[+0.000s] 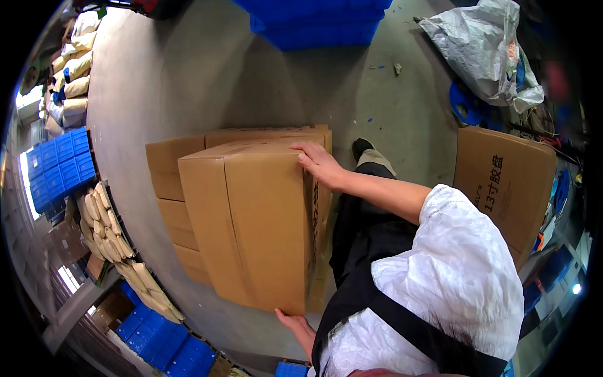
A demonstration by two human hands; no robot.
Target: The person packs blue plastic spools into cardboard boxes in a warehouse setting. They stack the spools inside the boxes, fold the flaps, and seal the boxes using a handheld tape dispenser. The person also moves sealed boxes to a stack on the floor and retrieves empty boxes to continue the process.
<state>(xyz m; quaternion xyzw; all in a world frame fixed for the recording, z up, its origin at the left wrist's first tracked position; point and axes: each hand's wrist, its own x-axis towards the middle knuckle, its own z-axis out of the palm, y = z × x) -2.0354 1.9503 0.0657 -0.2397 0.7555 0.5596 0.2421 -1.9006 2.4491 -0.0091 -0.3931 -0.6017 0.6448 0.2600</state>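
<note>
A large brown cardboard box (pixel 267 220) with a taped seam stands directly in front of me, between my two hands. My right hand (pixel 320 166) lies over its far right corner, fingers bent onto the edge. At the near lower edge, my left hand (pixel 294 322) presses against the box, its fingers partly hidden. Dark print runs down the side facing me. Behind and beside this box are more brown cartons (pixel 176 169), stacked and partly covered by it. Whether the large box rests on them or is lifted, I cannot tell.
Blue plastic crates (pixel 317 31) stand ahead on the grey floor (pixel 220 75). To the right are flattened cardboard sheets (pixel 502 182) and a white woven sack (pixel 480 50). More blue crates (pixel 59 166) and piled pale sacks (pixel 100 220) line the left.
</note>
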